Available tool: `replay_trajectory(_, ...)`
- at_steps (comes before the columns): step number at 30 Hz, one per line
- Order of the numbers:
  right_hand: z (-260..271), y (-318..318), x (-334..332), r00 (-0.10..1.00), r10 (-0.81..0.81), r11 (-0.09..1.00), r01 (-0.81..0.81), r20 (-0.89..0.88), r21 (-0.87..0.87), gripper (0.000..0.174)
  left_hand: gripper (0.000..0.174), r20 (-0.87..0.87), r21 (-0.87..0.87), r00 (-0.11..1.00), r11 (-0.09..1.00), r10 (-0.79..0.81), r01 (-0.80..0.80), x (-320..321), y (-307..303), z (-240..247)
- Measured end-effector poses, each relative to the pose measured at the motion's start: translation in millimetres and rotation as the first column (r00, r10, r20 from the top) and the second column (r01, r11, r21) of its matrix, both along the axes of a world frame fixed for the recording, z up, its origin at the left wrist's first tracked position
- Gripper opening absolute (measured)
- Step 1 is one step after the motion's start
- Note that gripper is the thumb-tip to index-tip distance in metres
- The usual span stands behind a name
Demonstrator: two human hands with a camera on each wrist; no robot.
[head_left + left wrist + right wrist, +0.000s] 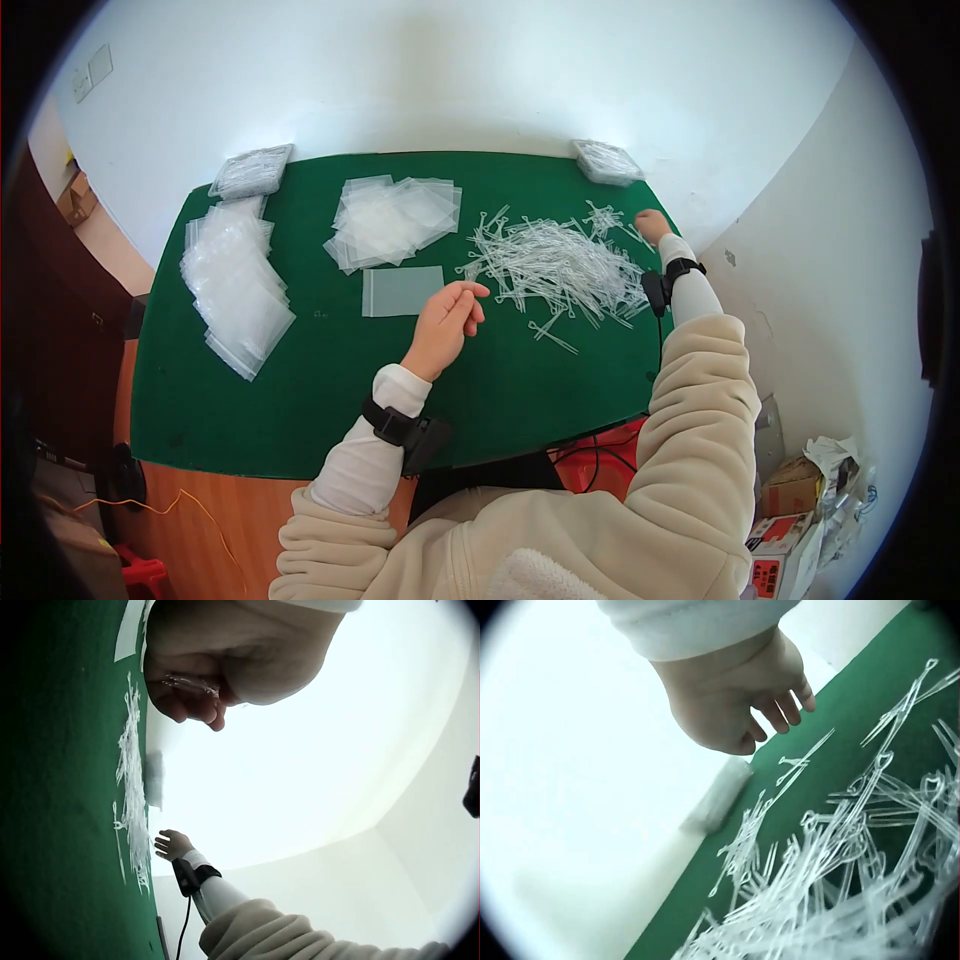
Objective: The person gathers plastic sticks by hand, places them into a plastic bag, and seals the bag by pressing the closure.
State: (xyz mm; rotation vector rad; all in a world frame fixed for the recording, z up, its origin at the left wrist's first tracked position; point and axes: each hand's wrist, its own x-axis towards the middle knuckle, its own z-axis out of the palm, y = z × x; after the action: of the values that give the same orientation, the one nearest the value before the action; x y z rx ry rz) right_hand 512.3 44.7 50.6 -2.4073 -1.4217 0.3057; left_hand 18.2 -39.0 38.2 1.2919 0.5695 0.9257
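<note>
My left hand (443, 325) is over the green table beside a single flat clear bag (390, 292). In the left wrist view its fingers curl round small clear plastic picks (191, 685); how many cannot be told. The right hand (652, 226) is at the table's right edge, beyond the pile of clear plastic picks (565, 265). The right wrist view shows that hand (735, 694) with fingers spread and bent loosely downward, nothing visible between them. A few loose picks (795, 772) lie on the cloth below it.
Overlapping clear bags (395, 220) lie at the middle back, and a long fan of bags (235, 290) on the left. Wrapped packs stand at the back left (252, 172) and back right (608, 162) corners. White walls border the table behind and to the right.
</note>
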Motion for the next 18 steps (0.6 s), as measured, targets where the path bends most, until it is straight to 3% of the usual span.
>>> replay_trajectory(2, -20, 8, 45, 0.978, -0.071, 0.994, 0.086, 0.196, -0.067, 0.040, 0.022, 0.006, -0.001, 1.000, 1.000, 0.004, -0.004, -1, 0, 1)
replay_trajectory(3, -27, 11, 44, 0.978, -0.063, 0.995, 0.078, 0.199, -0.067, 0.040, 0.022, 0.012, -0.005, 1.000, 1.000, -0.003, 0.003, 0, -2, 1)
replay_trajectory(5, -37, 9, 45, 0.947, -0.245, 0.968, 0.250, 0.208, 0.003, 0.044, 0.022, 0.027, 0.003, 1.000, 1.000, -0.008, 0.008, 3, -3, 2)
replay_trajectory(6, -47, 16, 49, 0.947, -0.241, 0.970, 0.243, 0.212, 0.017, 0.044, 0.022, 0.016, 0.011, 1.000, 1.000, -0.019, 0.018, 4, -3, 1)
replay_trajectory(8, -71, 30, 50, 0.966, -0.158, 0.987, 0.154, 0.204, 0.038, 0.046, 0.022, -0.016, 0.015, 0.999, 0.999, -0.035, 0.035, 3, -4, -1)
replay_trajectory(12, -37, 30, -34, 0.966, -0.084, 0.992, 0.105, 0.244, -0.072, 0.045, 0.022, -0.025, 0.011, 1.000, 1.000, -0.006, 0.006, 3, -2, -1)
replay_trajectory(14, -35, 38, -46, 0.961, 0.124, 0.991, -0.108, 0.246, -0.079, 0.044, 0.022, -0.033, 0.012, 0.999, 1.000, -0.003, 0.004, 2, -2, -1)
replay_trajectory(18, -23, 34, -80, 0.963, 0.243, 0.966, -0.230, 0.116, -0.118, 0.043, 0.022, -0.029, 0.012, 1.000, 1.000, 0.004, -0.004, 2, -2, 1)
